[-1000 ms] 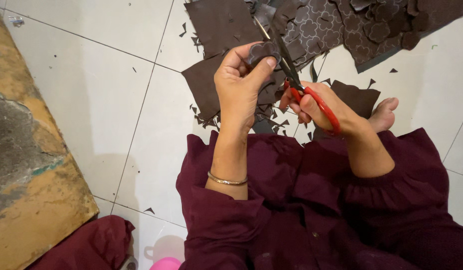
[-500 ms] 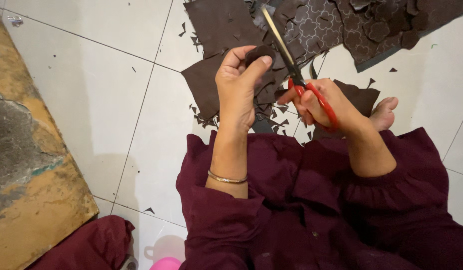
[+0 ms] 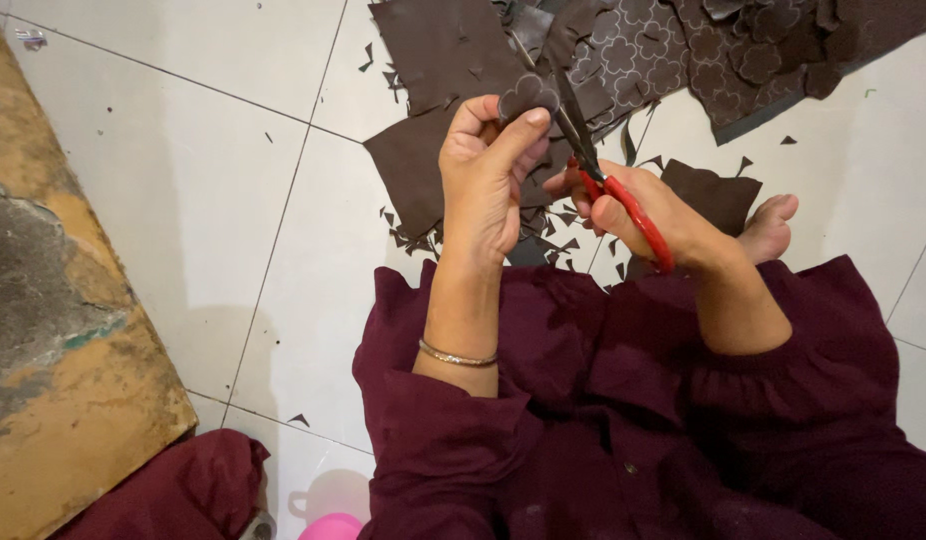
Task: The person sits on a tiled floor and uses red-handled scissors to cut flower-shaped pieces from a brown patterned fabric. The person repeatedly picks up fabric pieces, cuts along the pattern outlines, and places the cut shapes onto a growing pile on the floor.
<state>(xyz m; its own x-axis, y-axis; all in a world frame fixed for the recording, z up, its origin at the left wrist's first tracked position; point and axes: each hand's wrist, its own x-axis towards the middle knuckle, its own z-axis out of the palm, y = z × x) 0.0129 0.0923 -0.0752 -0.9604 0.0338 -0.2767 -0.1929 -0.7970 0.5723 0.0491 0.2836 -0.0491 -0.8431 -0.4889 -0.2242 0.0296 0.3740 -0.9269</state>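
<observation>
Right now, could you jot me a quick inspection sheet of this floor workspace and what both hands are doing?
Surface: pale tiled floor.
Job's things: small dark brown scalloped cut-out; red-handled scissors, blades at the cut-out.
Clutter: dark brown patterned sheets, small brown offcuts.
Grippers: left hand pinches the cut-out; right hand grips the scissors.
Cables: nothing seen.
Surroundings: worn yellowish board, maroon cloth, pink plastic object, bare foot.
</observation>
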